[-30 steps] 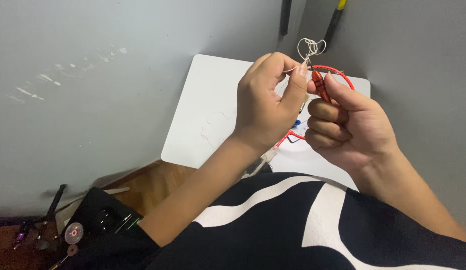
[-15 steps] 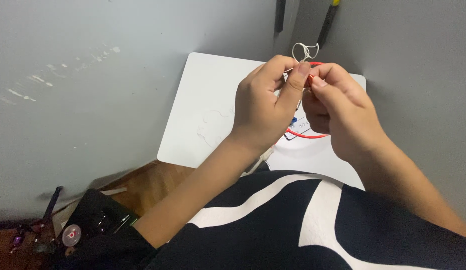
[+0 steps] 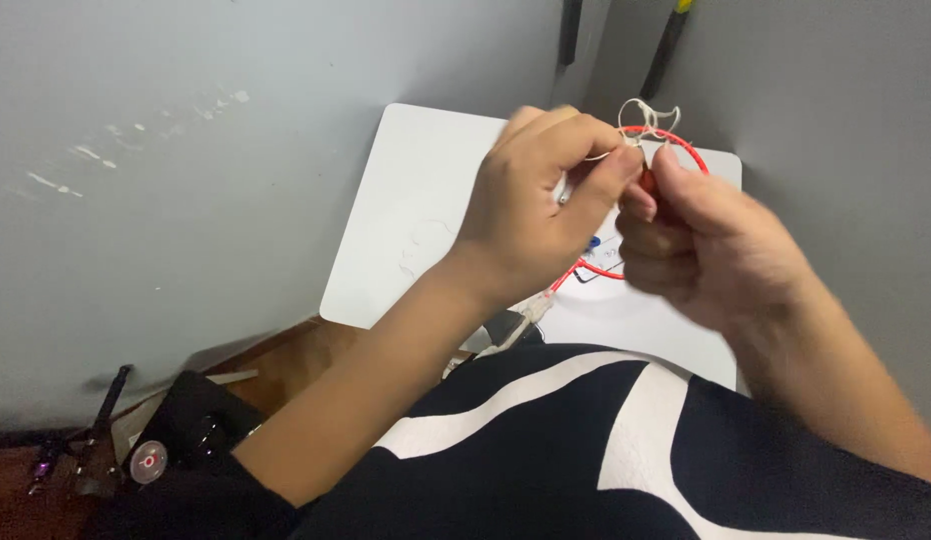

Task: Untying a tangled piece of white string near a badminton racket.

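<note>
A thin white wire [image 3: 648, 112], twisted into small loops, stands up between the two hands at about 1 o'clock in the head view, over the far edge of a white board [image 3: 426, 210]. A red cord [image 3: 686, 148] arcs just behind the loops and shows again below the hands at [image 3: 586, 268], running down toward 6 o'clock.

The left hand [image 3: 536, 215] has its grip pinched together on the white wire, thumb and forefinger meeting right at the base of the loops; a slim pale tip sticks out of the fist near the thumb. The right hand [image 3: 701, 240] is curled shut beside it at 3 o'clock, its fingertips pressed on the red cord and touching the left thumb.

The white board lies flat beneath both hands, against a grey wall [image 3: 186, 200]. At 6 o'clock a black-and-white patterned cloth [image 3: 606, 450] covers the lap. At 8 o'clock, small dark tools [image 3: 106, 440] lie on a brown worktop [image 3: 296, 365].
</note>
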